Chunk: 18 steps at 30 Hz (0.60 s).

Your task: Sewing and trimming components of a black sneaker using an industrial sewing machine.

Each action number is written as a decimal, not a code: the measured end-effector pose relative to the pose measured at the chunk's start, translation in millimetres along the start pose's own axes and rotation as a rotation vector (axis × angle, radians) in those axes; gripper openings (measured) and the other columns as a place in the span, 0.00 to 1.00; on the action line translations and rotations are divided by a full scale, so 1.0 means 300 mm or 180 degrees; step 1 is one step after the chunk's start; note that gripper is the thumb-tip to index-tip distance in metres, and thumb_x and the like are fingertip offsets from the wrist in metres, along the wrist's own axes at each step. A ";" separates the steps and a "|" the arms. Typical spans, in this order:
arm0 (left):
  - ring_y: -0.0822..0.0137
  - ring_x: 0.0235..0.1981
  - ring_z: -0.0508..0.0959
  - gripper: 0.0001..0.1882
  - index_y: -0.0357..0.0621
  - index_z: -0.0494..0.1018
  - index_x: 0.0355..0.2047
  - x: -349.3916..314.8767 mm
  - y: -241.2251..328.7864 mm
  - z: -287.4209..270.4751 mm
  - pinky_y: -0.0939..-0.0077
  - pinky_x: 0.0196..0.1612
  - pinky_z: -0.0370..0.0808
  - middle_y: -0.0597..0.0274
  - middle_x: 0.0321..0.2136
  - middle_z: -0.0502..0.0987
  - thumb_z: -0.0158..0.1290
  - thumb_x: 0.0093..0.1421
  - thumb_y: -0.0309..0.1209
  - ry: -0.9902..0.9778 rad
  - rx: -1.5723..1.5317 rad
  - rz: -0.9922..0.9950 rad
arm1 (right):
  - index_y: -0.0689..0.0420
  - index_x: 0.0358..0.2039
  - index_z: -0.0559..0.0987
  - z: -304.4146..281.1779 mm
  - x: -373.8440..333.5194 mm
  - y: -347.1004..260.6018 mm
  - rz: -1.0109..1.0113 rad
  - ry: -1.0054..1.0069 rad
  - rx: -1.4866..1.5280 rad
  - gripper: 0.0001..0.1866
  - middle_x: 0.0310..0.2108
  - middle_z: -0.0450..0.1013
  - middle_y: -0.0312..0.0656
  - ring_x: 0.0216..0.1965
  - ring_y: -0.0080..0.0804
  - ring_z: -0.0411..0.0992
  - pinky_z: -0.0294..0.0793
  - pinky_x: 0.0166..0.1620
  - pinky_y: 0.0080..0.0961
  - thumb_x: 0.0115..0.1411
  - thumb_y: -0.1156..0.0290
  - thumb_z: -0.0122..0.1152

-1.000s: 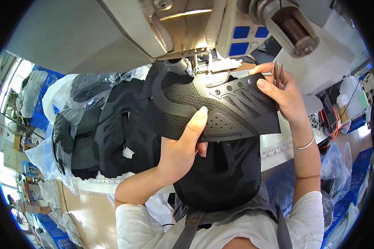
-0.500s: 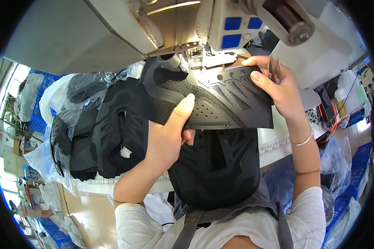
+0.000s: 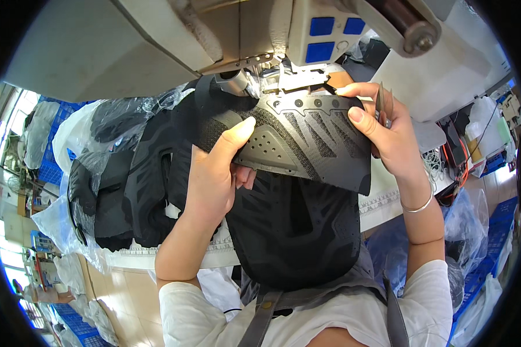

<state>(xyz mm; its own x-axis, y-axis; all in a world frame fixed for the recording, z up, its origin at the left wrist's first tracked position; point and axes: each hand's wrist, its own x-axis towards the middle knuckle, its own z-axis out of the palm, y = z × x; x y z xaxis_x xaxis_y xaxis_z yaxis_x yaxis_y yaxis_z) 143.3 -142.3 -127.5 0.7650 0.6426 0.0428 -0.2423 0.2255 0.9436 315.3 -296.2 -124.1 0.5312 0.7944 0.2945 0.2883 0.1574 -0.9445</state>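
Between both hands I hold a black shoe upper (image 3: 324,136), textured, with eyelet holes along its far edge and a patch of small perforations. My left hand (image 3: 220,159) grips its near left part, thumb on top and fingers curled beneath. At the far right corner my right hand (image 3: 385,118) pinches it; small metal thread snips (image 3: 382,104) also sit in that hand. The upper's far left part lies under the head of a sewing machine (image 3: 237,84), where the needle is hard to make out. Another stack of black uppers (image 3: 295,231) hangs over the table edge against my lap.
More black uppers (image 3: 153,179) are piled to the left, beside clear plastic bags (image 3: 92,136). A white ruler strip (image 3: 382,202) runs along the table's front edge. Blue crates (image 3: 492,248) with plastic bags stand at the right, and a thread spool (image 3: 405,26) is above.
The held upper has turned a little, its right end swinging nearer to me. My left hand has shifted left with it, while my right hand keeps its pinch.
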 end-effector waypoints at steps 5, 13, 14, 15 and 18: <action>0.79 0.08 0.62 0.10 0.42 0.69 0.19 0.006 -0.002 -0.005 0.85 0.11 0.59 0.69 0.11 0.67 0.49 0.55 0.32 -0.0066 -0.0034 -0.0040 | 0.59 0.41 0.71 0.006 -0.012 -0.009 0.0149 -0.0037 0.0263 0.13 0.24 0.72 0.33 0.27 0.15 0.67 0.66 0.34 0.13 0.57 0.69 0.55; 0.72 0.10 0.70 0.18 0.36 0.72 0.23 -0.028 -0.031 0.016 0.83 0.14 0.64 0.59 0.15 0.74 0.45 0.58 0.39 -0.0008 -0.0045 -0.0164 | 0.60 0.42 0.69 0.042 -0.071 -0.014 0.0180 -0.0207 0.0427 0.13 0.25 0.72 0.35 0.27 0.15 0.68 0.66 0.32 0.13 0.57 0.72 0.54; 0.73 0.13 0.72 0.17 0.35 0.73 0.25 -0.042 -0.036 0.026 0.83 0.15 0.66 0.59 0.18 0.75 0.45 0.58 0.39 -0.0026 -0.0106 -0.0290 | 0.60 0.42 0.68 0.047 -0.076 -0.017 0.0251 -0.0276 0.0543 0.13 0.25 0.72 0.35 0.25 0.14 0.67 0.66 0.30 0.12 0.57 0.72 0.54; 0.73 0.14 0.72 0.17 0.35 0.73 0.26 -0.053 -0.042 0.046 0.83 0.15 0.67 0.59 0.18 0.75 0.45 0.58 0.38 0.0039 -0.0056 -0.0259 | 0.60 0.43 0.67 0.034 -0.082 -0.012 0.0424 -0.0354 0.0235 0.14 0.24 0.72 0.35 0.21 0.12 0.64 0.63 0.25 0.11 0.57 0.73 0.54; 0.75 0.22 0.74 0.14 0.34 0.73 0.31 -0.092 -0.038 0.069 0.83 0.24 0.71 0.61 0.25 0.76 0.47 0.58 0.35 -0.0174 -0.0082 -0.0283 | 0.60 0.43 0.66 0.054 -0.093 -0.024 0.0374 -0.0287 0.0403 0.14 0.22 0.70 0.33 0.17 0.11 0.61 0.60 0.20 0.10 0.57 0.73 0.53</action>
<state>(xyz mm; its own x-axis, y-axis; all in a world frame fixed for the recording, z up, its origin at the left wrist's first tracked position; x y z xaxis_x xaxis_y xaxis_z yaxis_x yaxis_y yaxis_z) 137.3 -177.6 -132.6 0.8154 0.5784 -0.0221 -0.1868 0.2991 0.9358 285.5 -310.0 -128.0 0.4800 0.8602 0.1722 0.1228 0.1285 -0.9841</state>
